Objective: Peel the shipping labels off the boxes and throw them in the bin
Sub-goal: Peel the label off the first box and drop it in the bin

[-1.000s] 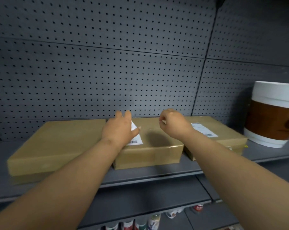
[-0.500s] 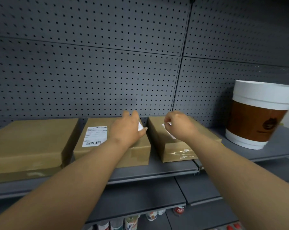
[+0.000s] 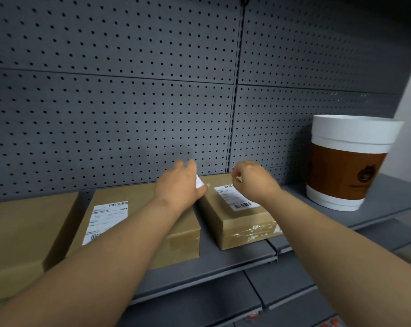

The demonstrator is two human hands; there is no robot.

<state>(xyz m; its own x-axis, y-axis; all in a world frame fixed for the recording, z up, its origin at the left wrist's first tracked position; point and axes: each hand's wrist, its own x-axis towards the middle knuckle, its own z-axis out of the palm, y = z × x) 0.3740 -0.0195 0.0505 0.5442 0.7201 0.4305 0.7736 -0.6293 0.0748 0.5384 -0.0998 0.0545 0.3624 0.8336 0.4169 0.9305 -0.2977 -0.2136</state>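
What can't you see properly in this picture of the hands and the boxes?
- Head view: the print on both stuck labels, middle box and right box, is too small to read.
- The white paper in the left hand is mostly behind that hand.
- The right hand hides its own fingertips.
- The left box is cut off by the frame's left edge.

Bare forearms [image 3: 119, 246], no sleeves (both arms)

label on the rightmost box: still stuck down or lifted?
Mostly stuck down: the label lies flat on the small box. The right hand is curled at its top-left corner; whether that corner has lifted cannot be told.
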